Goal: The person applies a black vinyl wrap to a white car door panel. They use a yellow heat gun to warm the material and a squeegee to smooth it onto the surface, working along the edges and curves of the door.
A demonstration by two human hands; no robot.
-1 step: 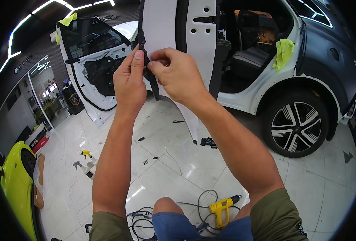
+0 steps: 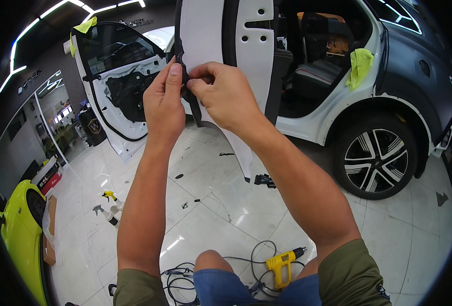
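In front of me a car door (image 2: 200, 35) stands open, its inner side white and its left edge lined with dark film (image 2: 180, 51). My left hand (image 2: 165, 102) is closed on that edge, its thumb pressing on the film from my side and its fingers mostly hidden behind. Close beside it, my right hand (image 2: 226, 94) pinches the same dark film between thumb and bent forefinger. The fingertips of both hands almost meet at the edge. Exactly how much film is between the right fingers is hidden.
A yellow heat gun (image 2: 282, 266) and its black cable (image 2: 254, 260) lie by my knees. Spray bottles (image 2: 107, 214) stand on the tiled floor at left, and small dark pieces (image 2: 179, 176) are scattered ahead. Another open door (image 2: 121, 97) and a rear wheel (image 2: 376, 162) flank me.
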